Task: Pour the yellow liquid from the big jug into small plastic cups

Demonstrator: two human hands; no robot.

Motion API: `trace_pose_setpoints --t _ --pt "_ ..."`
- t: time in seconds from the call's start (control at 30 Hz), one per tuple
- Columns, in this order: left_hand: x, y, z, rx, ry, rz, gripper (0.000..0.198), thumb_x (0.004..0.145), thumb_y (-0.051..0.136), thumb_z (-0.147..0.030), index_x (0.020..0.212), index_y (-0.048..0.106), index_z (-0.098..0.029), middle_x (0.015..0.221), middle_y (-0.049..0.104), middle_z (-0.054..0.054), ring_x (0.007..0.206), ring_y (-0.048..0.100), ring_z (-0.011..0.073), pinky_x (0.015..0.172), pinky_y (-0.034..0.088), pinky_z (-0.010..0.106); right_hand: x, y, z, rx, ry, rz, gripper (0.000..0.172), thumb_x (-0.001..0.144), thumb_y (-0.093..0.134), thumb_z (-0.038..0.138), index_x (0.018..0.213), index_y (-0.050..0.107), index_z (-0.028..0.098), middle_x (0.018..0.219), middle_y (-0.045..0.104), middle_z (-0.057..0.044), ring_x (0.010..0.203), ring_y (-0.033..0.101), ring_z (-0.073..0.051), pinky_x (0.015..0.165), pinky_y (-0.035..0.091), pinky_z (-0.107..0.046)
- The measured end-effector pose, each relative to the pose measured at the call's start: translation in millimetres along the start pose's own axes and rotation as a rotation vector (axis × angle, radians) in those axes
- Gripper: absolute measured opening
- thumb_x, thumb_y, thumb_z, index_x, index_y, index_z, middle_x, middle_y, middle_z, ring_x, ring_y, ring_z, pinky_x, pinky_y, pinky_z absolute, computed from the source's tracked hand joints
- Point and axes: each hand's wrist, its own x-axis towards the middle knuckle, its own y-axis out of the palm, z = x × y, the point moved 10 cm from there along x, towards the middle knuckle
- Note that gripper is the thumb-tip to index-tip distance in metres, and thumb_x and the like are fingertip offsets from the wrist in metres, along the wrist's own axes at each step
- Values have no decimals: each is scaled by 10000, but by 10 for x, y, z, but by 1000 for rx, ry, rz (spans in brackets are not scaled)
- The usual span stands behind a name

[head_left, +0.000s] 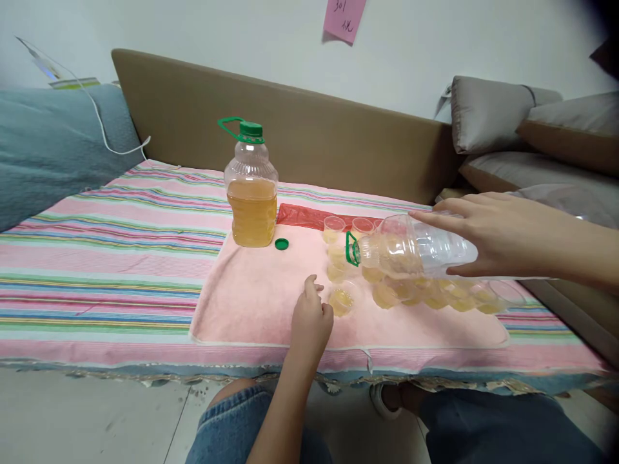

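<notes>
My right hand [476, 235] is wrapped round a large clear plastic bottle [394, 248], which lies nearly level in the air above rows of clear plastic cups. Its open neck, with a green ring, points left. Below the neck is a cup [341, 299] holding pale yellow liquid. My left hand [312, 312] is beside that cup, fingers loosely bent and apart, holding nothing. The bottle partly hides several more cups [384, 295] of yellow liquid. A green bottle cap [281, 244] lies on the pink towel [256, 296].
A large capped bottle [252, 209] of amber liquid stands upright at the towel's back left. Red plastic [302, 216] lies behind the cups. Striped cloth [111, 270] covers the bed. Grey cushions [493, 116] are stacked at right, and a brown board [290, 129] runs along the wall.
</notes>
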Motion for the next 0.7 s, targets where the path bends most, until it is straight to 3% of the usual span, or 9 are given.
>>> trace_pose_setpoints --t 0.7 --pt "-19 -18 -17 -9 -17 20 616 757 416 -33 1358 321 -125 1254 571 152 1082 575 222 875 461 322 58 -51 -11 -56 -13 -1 803 725 640 522 1425 426 192 1141 638 -140 891 614 -318 742 432 -403"
